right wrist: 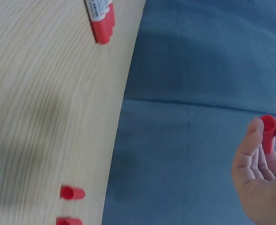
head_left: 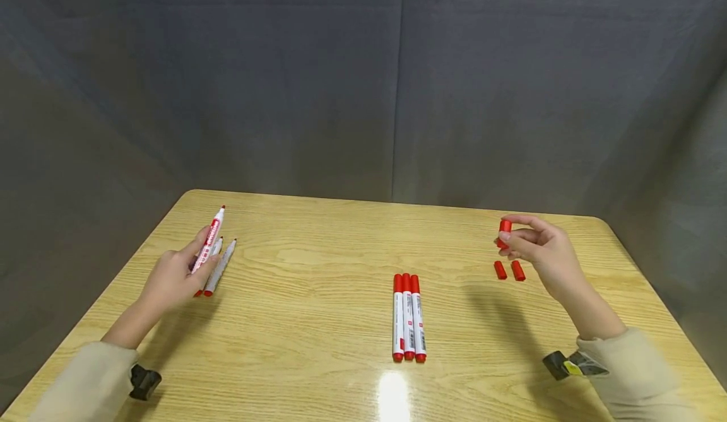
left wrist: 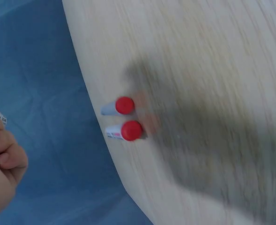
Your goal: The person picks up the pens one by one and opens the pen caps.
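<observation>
My left hand [head_left: 177,275] grips an uncapped red marker [head_left: 209,240], its bare tip pointing up and away. Below that hand, two uncapped markers [head_left: 220,269] lie side by side on the table; the left wrist view shows their red ends [left wrist: 131,130]. Between thumb and fingers, my right hand [head_left: 542,252] pinches a red marker cap [head_left: 505,233] above the table. The right wrist view shows the hollow opening of this cap [right wrist: 269,123]. Two more red caps [head_left: 508,270] lie on the wood just under the right hand.
Three capped red markers [head_left: 409,318] lie in a close row near the middle front of the wooden table [head_left: 318,346]. A dark grey cloth [head_left: 284,94] hangs behind the table and along its sides. Dark devices [head_left: 144,382] are strapped at both wrists.
</observation>
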Demonstrator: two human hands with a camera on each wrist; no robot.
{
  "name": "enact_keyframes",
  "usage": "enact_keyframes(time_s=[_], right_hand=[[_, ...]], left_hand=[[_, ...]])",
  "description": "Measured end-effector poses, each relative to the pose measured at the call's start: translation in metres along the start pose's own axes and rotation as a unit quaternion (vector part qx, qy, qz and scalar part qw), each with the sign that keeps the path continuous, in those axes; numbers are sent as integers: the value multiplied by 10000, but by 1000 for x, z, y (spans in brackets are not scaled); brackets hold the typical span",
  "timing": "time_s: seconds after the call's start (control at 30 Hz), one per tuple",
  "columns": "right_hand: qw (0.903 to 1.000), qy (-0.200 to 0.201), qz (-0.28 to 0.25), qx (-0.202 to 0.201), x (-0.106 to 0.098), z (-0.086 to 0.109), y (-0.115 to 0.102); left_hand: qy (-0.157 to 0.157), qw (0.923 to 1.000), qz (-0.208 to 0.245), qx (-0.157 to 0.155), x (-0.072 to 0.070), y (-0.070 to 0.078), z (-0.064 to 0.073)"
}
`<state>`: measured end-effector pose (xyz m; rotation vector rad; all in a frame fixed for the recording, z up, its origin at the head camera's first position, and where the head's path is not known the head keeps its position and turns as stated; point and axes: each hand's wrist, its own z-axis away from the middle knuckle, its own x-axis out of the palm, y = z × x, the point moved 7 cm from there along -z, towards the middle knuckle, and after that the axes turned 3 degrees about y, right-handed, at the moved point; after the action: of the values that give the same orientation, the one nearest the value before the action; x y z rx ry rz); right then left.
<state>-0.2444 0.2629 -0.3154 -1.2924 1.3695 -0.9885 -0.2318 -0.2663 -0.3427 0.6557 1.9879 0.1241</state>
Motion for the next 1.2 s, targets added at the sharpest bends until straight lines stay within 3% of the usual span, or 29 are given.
enact_keyframes(time_s=[0.3,0.63,0.93,1.2], right_hand=[[9983,31,495,308,-21,-8,13],[9983,102,78,561,-39,-12,24],[9979,159,74,626,-49,-11,22],[9989,163,136,412,-59,-14,19]], left_hand=[[-344,9986,-302,-268,4,-22,-1],[-889,9912,-904,-388,12,-49,-1],[-1248,9860,-1026,-402,29,-67,2],[-1659,9780,-1111,-611,41,-76,1]])
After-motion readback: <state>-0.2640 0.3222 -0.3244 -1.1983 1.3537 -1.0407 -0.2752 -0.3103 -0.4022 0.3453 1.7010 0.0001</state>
